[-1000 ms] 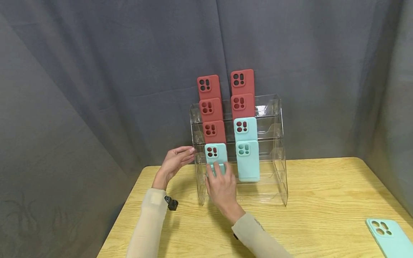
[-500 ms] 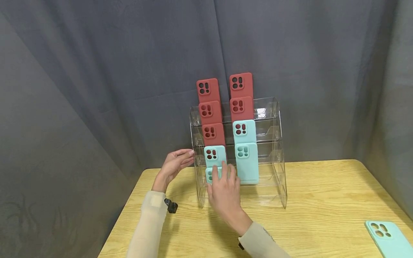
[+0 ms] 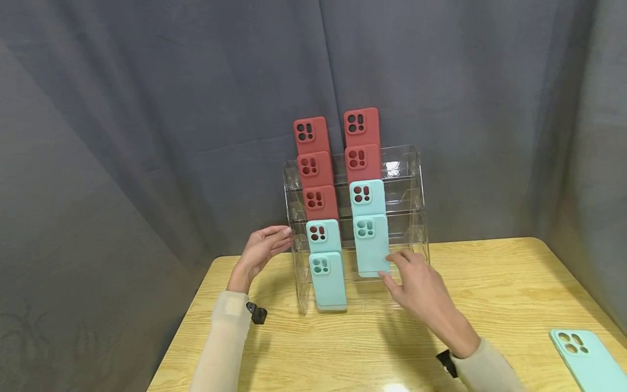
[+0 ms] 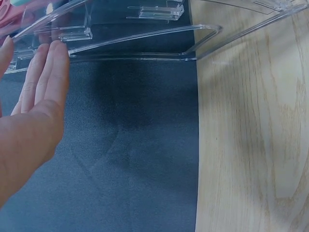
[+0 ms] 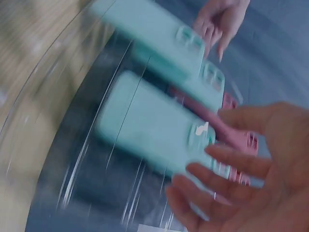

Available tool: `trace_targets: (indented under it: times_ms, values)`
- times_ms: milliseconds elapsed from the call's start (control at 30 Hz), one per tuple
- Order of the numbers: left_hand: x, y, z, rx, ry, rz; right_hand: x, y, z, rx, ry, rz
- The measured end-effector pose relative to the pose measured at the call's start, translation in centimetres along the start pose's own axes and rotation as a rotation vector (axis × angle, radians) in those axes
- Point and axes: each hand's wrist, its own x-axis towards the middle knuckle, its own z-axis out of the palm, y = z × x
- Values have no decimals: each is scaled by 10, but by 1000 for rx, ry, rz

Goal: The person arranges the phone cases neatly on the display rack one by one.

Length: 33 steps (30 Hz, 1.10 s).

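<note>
A clear stepped acrylic rack [image 3: 410, 163] holds two columns of phone cases. In the left column, a mint phone case [image 3: 330, 286] stands in the lowest slot, below another mint case [image 3: 330, 233] and several red phone cases [image 3: 320, 200]. The right column has two red cases [image 3: 369, 121] above two mint ones, the front one a full-length mint case [image 3: 370, 253]. My left hand [image 3: 259, 250] has straight fingers right at the rack's left side. Near the lower right edge of the front right mint case is my right hand [image 3: 423, 286], fingers loosely bent and holding nothing.
One more mint phone case [image 3: 590, 356] lies flat on the wooden table [image 3: 490, 305] at the right front. Grey curtains [image 3: 220, 136] hang behind the rack and on both sides of the table.
My right hand has let go of the mint case in the lowest left slot and moved right to the other column. That case now shows fully. The left hand stays by the rack.
</note>
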Motion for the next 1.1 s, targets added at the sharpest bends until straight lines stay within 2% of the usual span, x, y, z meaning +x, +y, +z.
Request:
trace_targets:
  times_ms: [167,267,600,867,967,1100]
  values:
    - [0,3,-1,22,2,5,-17,40,-33,-65,-101,-121]
    - [0,4,0,36,6,6,-27,60,-49,-104,-150,-150]
    - [0,4,3,23,5,-2,-71,140,-80,-171,-198,-63]
    - [0,0,2,23,-2,-1,-109,211,-89,-234,-203,6]
    - [0,-1,1,24,-1,-1,-122,230,-90,-259,-234,26]
    - [1,1,1,11,0,3,-133,245,-90,-284,-303,95]
